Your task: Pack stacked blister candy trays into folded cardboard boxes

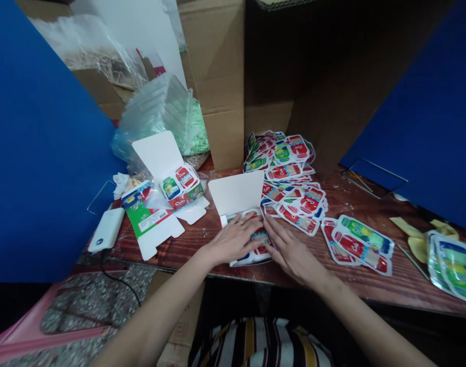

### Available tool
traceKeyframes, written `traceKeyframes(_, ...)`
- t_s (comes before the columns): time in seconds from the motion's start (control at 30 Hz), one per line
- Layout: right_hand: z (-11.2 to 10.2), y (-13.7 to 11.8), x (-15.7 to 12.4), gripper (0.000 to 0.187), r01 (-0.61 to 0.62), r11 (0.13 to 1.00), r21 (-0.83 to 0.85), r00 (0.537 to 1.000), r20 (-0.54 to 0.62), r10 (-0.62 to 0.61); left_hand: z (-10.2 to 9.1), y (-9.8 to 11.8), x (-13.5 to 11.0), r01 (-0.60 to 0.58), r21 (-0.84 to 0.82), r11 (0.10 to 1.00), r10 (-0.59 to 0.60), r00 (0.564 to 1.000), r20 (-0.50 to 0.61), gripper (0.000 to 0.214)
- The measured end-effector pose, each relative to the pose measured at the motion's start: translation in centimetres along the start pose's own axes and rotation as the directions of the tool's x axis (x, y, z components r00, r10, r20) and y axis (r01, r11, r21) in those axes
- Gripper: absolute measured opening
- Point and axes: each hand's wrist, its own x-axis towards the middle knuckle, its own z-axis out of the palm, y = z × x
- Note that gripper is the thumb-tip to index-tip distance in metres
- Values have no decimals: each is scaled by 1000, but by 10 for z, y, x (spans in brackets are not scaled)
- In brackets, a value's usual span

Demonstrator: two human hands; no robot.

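Observation:
My left hand and my right hand lie flat, fingers stretched out, on the packets inside an open white carton near the front edge of the wooden table. The carton's lid stands up behind my fingers. Red, green and blue printed packets show between and under my hands. A heap of the same small packets lies just behind and right of the carton. A second open carton with packets in it sits to the left.
A flattened green carton and a white power bank lie at the left. More packets and larger pouches lie right. Clear plastic bags, cardboard boxes and blue boards surround the table.

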Motion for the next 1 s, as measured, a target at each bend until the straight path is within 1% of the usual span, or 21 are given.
traceKeyframes(0.07, -2, 0, 1, 63, 6, 1000, 2, 999, 36, -6, -2, 1, 1, 58, -60, 996, -63, 994, -87, 49)
traceKeyframes(0.13, -3, 0, 0, 60, 5, 1000, 22, 999, 50, -6, -3, 3, 2, 69, -95, 993, -83, 985, -152, 50)
traceKeyframes(0.17, -3, 0, 0, 59, 1, 999, 45, 999, 46, -3, -3, 3, 2, 51, -93, 994, -65, 986, -155, 51)
traceKeyframes(0.23, -2, 0, -1, 55, -26, 992, 126, 1000, 15, 24, -2, 3, 3, 6, -57, 998, -12, 993, -116, 49)
traceKeyframes(0.27, -1, -1, -1, 52, -49, 982, 183, 999, -14, 53, -1, 3, 3, -3, -33, 999, 0, 996, -93, 48)
traceKeyframes(0.33, 1, -3, -1, 47, -103, 944, 313, 987, -88, 137, 1, 3, 4, 11, 7, 1000, -11, 998, -69, 46)
traceKeyframes(0.4, 5, -7, 0, 42, -151, 887, 436, 960, -150, 237, 3, 3, 4, 30, 37, 999, -28, 998, -53, 45)
traceKeyframes(0.47, 11, -11, 0, 37, -182, 827, 532, 932, -175, 318, 4, 2, 4, 41, 68, 997, -39, 999, -30, 45)
traceKeyframes(0.53, 20, -14, 0, 39, -208, 754, 623, 908, -163, 385, 5, 2, 4, 48, 100, 994, -47, 999, -10, 43)
traceKeyframes(0.63, 34, -15, -4, 49, -230, 603, 764, 866, -122, 485, 7, 0, 4, 43, 119, 992, -41, 999, -15, 43)
traceKeyframes(0.7, 38, -12, -5, 51, -234, 519, 822, 852, -84, 517, 9, -1, 4, 35, 124, 992, -33, 999, -23, 43)
traceKeyframes(0.73, 38, -9, -4, 53, -236, 495, 836, 855, -63, 515, 9, -2, 4, 35, 132, 991, -32, 999, -24, 44)
traceKeyframes(0.8, 34, 1, 2, 55, -253, 468, 847, 879, 0, 476, 10, -2, 4, 36, 152, 988, -33, 999, -20, 45)
traceKeyframes(0.87, 28, 13, 14, 52, -263, 467, 844, 911, 57, 408, 9, -3, 3, 34, 162, 986, -29, 999, -36, 44)
traceKeyframes(0.9, 25, 18, 21, 49, -255, 479, 840, 926, 70, 370, 9, -3, 2, 30, 160, 987, -21, 998, -61, 43)
traceKeyframes(0.93, 23, 23, 28, 46, -238, 501, 832, 939, 65, 337, 10, -3, 0, 23, 155, 988, -7, 995, -103, 41)
traceKeyframes(0.97, 21, 28, 34, 44, -215, 533, 818, 949, 45, 313, 11, -2, -2, 19, 150, 989, 7, 986, -169, 38)
traceKeyframes(1.0, 19, 31, 38, 43, -193, 574, 796, 955, 17, 297, 13, -2, -5, 28, 148, 989, 14, 962, -272, 35)
